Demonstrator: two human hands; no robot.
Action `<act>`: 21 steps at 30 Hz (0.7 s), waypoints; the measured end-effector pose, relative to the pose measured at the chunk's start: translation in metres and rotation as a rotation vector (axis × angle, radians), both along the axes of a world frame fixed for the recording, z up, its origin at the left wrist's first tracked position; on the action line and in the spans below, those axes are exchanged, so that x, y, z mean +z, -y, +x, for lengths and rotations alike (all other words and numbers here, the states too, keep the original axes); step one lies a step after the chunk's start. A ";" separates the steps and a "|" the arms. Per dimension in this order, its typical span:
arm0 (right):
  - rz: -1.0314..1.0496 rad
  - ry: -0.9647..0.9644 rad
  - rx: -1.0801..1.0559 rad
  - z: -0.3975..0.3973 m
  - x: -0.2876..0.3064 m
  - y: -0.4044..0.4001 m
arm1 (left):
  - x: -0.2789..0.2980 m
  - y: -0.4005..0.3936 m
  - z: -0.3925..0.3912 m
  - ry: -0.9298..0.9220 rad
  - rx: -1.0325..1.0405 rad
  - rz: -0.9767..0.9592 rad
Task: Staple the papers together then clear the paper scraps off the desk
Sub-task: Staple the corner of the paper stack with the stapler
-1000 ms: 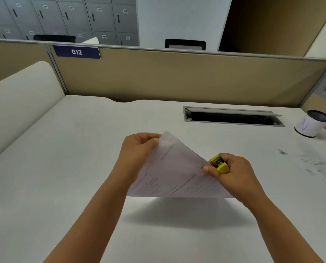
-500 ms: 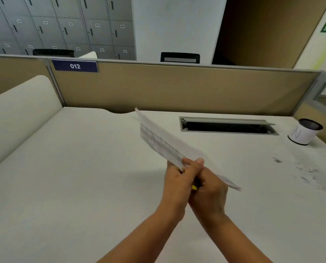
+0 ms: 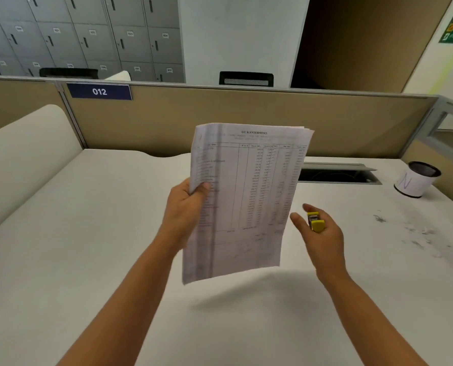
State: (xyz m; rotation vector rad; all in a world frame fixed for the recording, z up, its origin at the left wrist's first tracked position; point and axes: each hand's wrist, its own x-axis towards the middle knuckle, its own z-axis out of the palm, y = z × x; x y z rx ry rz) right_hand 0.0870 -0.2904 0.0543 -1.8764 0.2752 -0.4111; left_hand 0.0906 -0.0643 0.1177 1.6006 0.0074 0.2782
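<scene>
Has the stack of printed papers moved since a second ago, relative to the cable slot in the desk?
Yes. The stack of printed white papers was low and near flat in both hands; the left hand now holds it upright, overlapping the left end of the recessed cable slot.

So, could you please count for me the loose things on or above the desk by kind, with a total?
Stack of papers, held in the left hand: 1
Yellow stapler, in the right hand: 1
White cup with a dark rim: 1
Patch of paper scraps, too small to count singly: 1
Total: 4
</scene>
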 end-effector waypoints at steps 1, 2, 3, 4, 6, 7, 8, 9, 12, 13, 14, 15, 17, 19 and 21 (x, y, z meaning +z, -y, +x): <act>0.028 -0.068 0.010 0.003 -0.002 0.004 | 0.002 -0.003 0.001 -0.023 -0.025 -0.008; 0.082 -0.120 0.037 0.004 -0.004 0.007 | 0.003 -0.006 0.003 -0.047 -0.044 -0.021; 0.151 -0.157 0.082 0.005 -0.005 0.008 | 0.003 -0.010 0.005 -0.073 -0.056 -0.039; 0.213 -0.188 0.140 0.004 -0.006 0.009 | 0.003 -0.013 0.007 -0.097 -0.063 -0.064; 0.244 -0.248 0.256 0.001 -0.008 0.009 | 0.002 -0.017 0.011 -0.148 -0.075 -0.104; 0.224 -0.270 0.298 0.000 -0.010 0.010 | 0.001 -0.019 0.012 -0.172 -0.077 -0.112; 0.203 -0.286 0.330 -0.001 -0.012 0.011 | 0.000 -0.021 0.014 -0.191 -0.079 -0.121; 0.188 -0.295 0.351 -0.002 -0.014 0.011 | -0.002 -0.023 0.015 -0.206 -0.082 -0.130; 0.170 -0.310 0.373 -0.002 -0.015 0.011 | -0.005 -0.027 0.018 -0.234 -0.083 -0.158; 0.169 -0.310 0.379 -0.003 -0.015 0.011 | -0.006 -0.028 0.019 -0.242 -0.083 -0.169; 0.161 -0.311 0.383 -0.003 -0.015 0.011 | -0.007 -0.029 0.019 -0.253 -0.082 -0.184; 0.151 -0.315 0.382 -0.004 -0.015 0.011 | -0.008 -0.031 0.021 -0.265 -0.080 -0.197; 0.138 -0.325 0.384 -0.005 -0.016 0.011 | -0.012 -0.033 0.023 -0.288 -0.082 -0.216; 0.144 -0.333 0.389 -0.008 -0.016 0.011 | -0.015 -0.036 0.025 -0.312 -0.086 -0.233; 0.163 -0.332 0.392 -0.010 -0.014 0.011 | -0.018 -0.038 0.026 -0.331 -0.087 -0.259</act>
